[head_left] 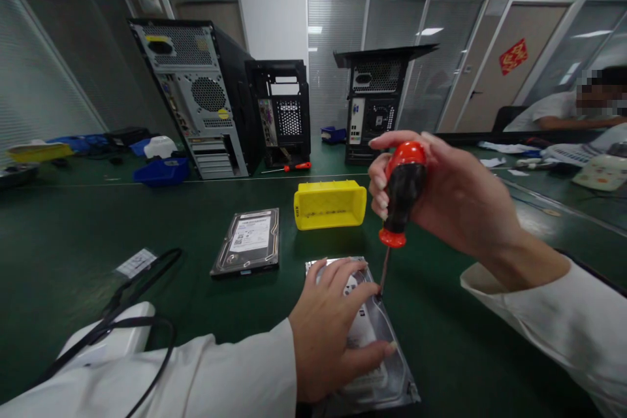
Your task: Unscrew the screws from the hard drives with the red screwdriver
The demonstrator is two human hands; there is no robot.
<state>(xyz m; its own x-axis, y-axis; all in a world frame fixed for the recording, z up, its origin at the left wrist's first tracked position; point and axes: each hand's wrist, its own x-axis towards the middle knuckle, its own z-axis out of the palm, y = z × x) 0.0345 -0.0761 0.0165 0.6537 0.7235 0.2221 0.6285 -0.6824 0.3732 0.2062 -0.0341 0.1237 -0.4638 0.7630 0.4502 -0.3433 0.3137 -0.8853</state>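
A silver hard drive (392, 356) lies on the green table right in front of me. My left hand (330, 323) rests flat across its top with the fingers spread, covering much of its label. In my right hand (441, 192) is a screwdriver (409, 186) with a red and black handle, gripped from the side and above. Its shaft slants down to the drive's upper right edge, close to my left index fingertip. Whether the tip sits in a screw is too small to tell. A second hard drive (249, 238), label up, lies to the left.
Just beyond the drives stands a yellow bin (330, 206). Computer cases (206, 98) line the back, with another screwdriver (289, 168) before them. Blue bins (161, 172) sit at the left. A black cable (142, 284) runs near my left sleeve. Another person (558, 111) sits far right.
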